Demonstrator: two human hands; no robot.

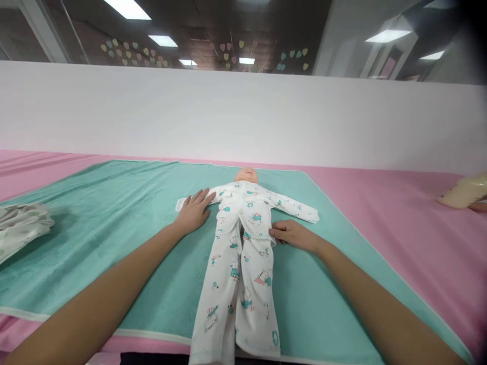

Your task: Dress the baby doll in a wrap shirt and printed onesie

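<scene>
A baby doll (246, 175) lies on its back on the teal blanket (152, 284), head away from me. It is dressed in a white baby romper (253, 294) printed with small teal and pink animals, its sleeves spread and its long legs stretching towards me. My left hand (194, 212) rests flat over the sleeve on the left, fingers spread. On the other side, my right hand (292, 234) has its fingers closed on the romper's side edge, near the hip. The doll's arms and legs are hidden by the cloth.
A bunched white printed cloth (23, 225) lies at the left edge. Pink fabric (403, 218) covers the surface under the blanket. At far right, a pale rounded object (462, 193) is partly in view. A white wall (243, 116) stands behind, with dark glass above it.
</scene>
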